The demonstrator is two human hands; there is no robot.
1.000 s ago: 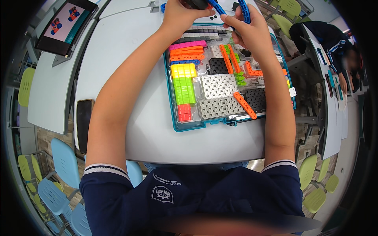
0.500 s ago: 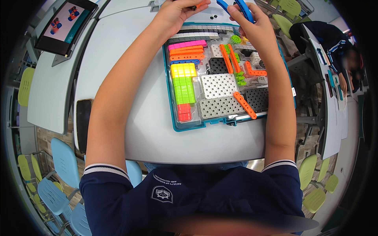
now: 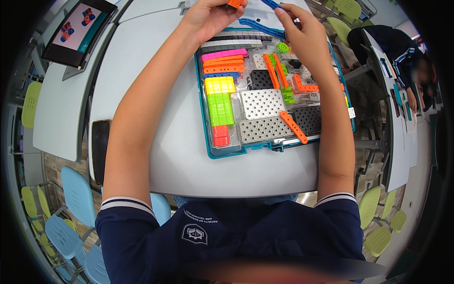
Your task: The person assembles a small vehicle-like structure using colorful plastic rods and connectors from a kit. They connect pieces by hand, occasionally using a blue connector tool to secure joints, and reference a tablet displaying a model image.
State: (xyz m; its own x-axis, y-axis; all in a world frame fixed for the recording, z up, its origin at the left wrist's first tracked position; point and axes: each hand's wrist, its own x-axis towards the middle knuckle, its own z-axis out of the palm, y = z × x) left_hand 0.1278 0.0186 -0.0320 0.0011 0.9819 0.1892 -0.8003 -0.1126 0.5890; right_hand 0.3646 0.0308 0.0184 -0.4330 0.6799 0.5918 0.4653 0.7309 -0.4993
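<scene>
At the top edge my left hand [image 3: 208,22] is closed round an orange block-like piece [image 3: 234,3], which is partly cut off by the frame. My right hand [image 3: 306,40], to its right, pinches a pair of blue plastic beams [image 3: 261,27] that spread apart toward the left hand. The part where they join is hidden by my fingers. Under both hands lies a teal-rimmed parts case [image 3: 220,154] with pink, orange, yellow, green and red building pieces sorted in it. A loose orange beam [image 3: 293,127] rests across a grey perforated plate [image 3: 265,130] and a black one [image 3: 308,118].
The case stands on a white table [image 3: 175,175]. A phone [image 3: 100,151] lies at the table's left edge. Beyond it, a tablet-like screen [image 3: 80,31] stands on another table. At the far right a person [image 3: 397,57] leans over a table. Blue chairs [image 3: 78,194] and green chairs [image 3: 378,239] surround the table.
The blue beams have turned in my right hand, so one now reaches lower, over the case's far edge. The orange piece in my left hand has tilted and shows more of its face.
</scene>
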